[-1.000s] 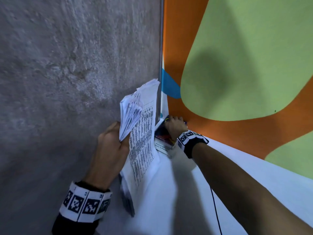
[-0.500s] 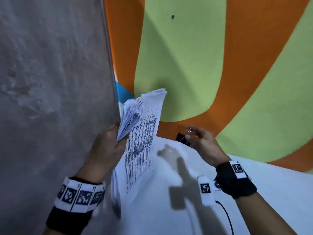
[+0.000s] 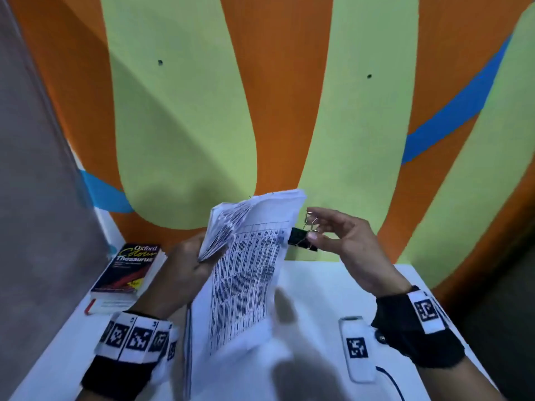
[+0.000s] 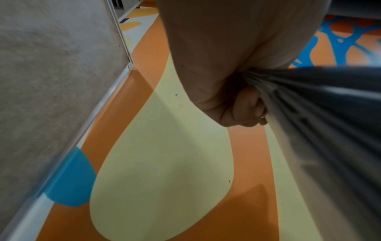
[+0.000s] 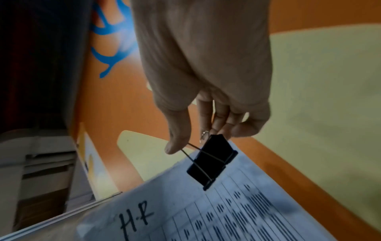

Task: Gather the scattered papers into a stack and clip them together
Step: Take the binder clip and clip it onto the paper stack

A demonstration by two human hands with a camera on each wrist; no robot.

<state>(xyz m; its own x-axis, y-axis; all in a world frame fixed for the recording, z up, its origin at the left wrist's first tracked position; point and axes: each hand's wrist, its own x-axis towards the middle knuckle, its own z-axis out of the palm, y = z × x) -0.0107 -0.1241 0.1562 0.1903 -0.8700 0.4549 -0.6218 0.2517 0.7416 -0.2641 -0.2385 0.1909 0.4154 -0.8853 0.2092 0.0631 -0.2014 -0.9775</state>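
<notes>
**A:** What are your hands doing?

**B:** My left hand (image 3: 185, 267) is clamped on the papers (image 3: 249, 273), thumb and fingers curled round the fanned edge, holding the bundle upright above the bench (image 3: 324, 287). My right hand (image 3: 347, 247) pinches the black binder clip (image 3: 298, 237) by its wire handles.

**A:** How does the clip lie to the stack?

**B:** Just beside the upper right edge of the front sheet, mouth pointing left at it. In the right wrist view the clip (image 5: 212, 161) overlaps the sheet's corner, but I can't tell whether its jaws are open or already over the paper. The stack's long axis runs from near me up and away, and the right hand is the one nearer that free edge. I judge the sheets look loosely fanned, so they may need squaring first.

**A:** And around you?

**B:** A white bench, a thesaurus (image 3: 127, 270) at its left back corner, and an orange, green and blue wall (image 3: 185, 111) behind.
</notes>
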